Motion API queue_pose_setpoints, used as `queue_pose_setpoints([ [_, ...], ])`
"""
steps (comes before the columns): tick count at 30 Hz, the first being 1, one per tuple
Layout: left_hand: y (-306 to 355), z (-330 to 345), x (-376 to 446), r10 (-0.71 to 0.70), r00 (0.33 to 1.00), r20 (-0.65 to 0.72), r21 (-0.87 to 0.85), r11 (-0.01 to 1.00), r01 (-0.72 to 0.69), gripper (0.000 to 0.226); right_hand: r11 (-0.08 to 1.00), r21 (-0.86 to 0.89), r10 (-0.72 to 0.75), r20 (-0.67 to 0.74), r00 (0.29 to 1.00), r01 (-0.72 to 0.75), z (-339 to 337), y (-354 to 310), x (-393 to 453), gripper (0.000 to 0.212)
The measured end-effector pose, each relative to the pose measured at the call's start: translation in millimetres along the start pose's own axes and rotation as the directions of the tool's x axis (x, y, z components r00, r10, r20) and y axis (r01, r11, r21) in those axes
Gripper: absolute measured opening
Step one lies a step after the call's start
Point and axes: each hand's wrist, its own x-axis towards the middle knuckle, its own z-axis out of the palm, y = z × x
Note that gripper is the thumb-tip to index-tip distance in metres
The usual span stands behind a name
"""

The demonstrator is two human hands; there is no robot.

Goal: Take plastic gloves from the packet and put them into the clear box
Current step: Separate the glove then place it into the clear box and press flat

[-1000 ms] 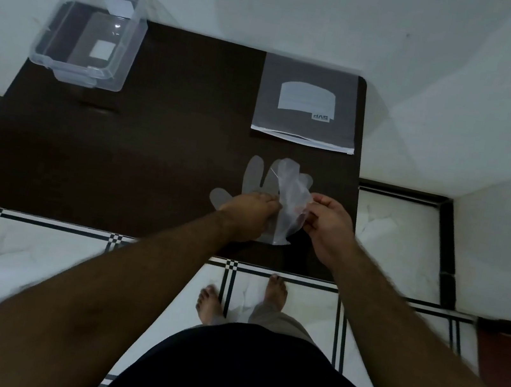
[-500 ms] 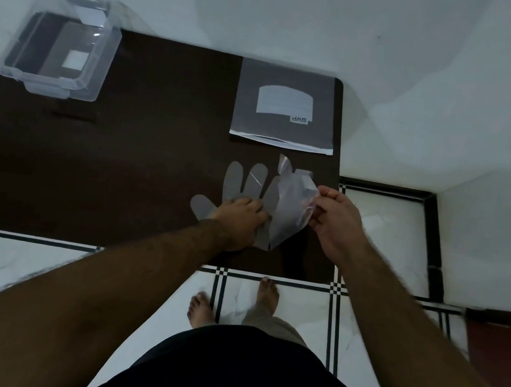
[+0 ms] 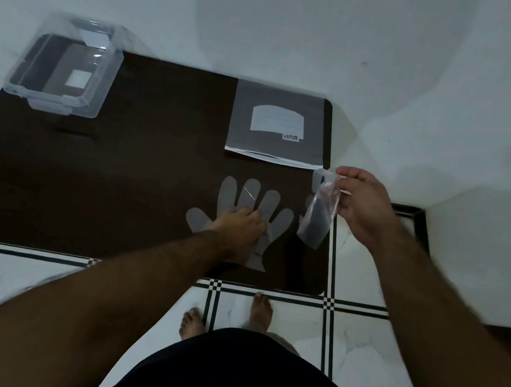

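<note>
1 flat glove [image 3: 247, 203] points its fingers toward the packet [image 3: 279, 125].

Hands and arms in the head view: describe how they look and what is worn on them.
Both the left hand and the right hand are bare: no gloves, and no rings, watch or bracelet that I can make out. Both forearms are uncovered, with visible hair, and no sleeve shows anywhere along them up to the frame edge.
</note>
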Motion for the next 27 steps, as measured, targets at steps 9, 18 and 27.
queue_pose_setpoints([
  [9, -4, -7, -19, -0.256, 0.955, -0.151, -0.683, 0.726, 0.087, 0.023, 0.985, -0.155, -0.055, 0.122, 0.991, 0.073, 20, -27, -4, 0.038],
  [18, -56, -150, -31, -0.128, 0.959, -0.252, -0.968, 0.052, -0.247, 0.098, 0.879, -0.398, -0.066, 0.442, 0.894, 0.262, 53, -93, -28, 0.035],
  [27, -105, -199, -71, -0.119, 0.93, -0.349, -0.927, 0.19, -0.323, 0.028, 0.863, -0.323, -0.174, 0.531, 0.829, 0.387, 109, -148, -45, 0.039],
])
